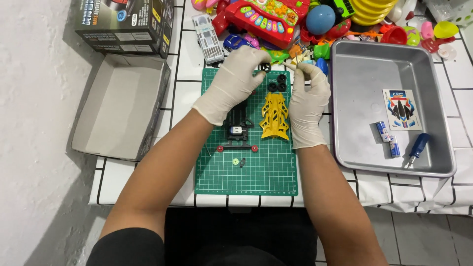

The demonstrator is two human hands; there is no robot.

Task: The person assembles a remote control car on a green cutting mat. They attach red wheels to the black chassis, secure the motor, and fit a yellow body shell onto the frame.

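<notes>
1. Spreading under everything is your white table [187,54] with its black grid lines, and you sit at its 6 o'clock edge.
2. At 9 o'clock lies an open grey cardboard box tray [118,106], with a dark printed box [125,22] just beyond it at 10 o'clock.
3. At 3 o'clock sits a metal tray [369,64]; inside it you have a sticker sheet [402,109], two small batteries [388,139] and a blue-handled screwdriver [418,149].
4. Along 12 o'clock runs a heap of bright plastic toys [276,19], with a white toy bus [208,32] at its left end.
5. In the centre is your green cutting mat [266,167], and both your gloved hands work over its far edge.
6. On the mat, a yellow car body shell [275,116] lies just left of your right wrist; a black chassis [239,129] sits beside it, partly under your left hand.
7. Your left hand [231,83] is pinched shut on a small black wheel [266,67] at the mat's 12 o'clock edge.
8. Your right hand [308,98] is closed on a thin pale stick-like piece [289,65] whose tip points at that wheel; what the piece is, I cannot tell.
9. More black wheels [277,82] cluster on the mat just below the held one.
10. Near the mat's middle lie two red wheel hubs on an axle piece [237,148], a tiny green gear [235,161] and a small dark part [243,162].
</notes>
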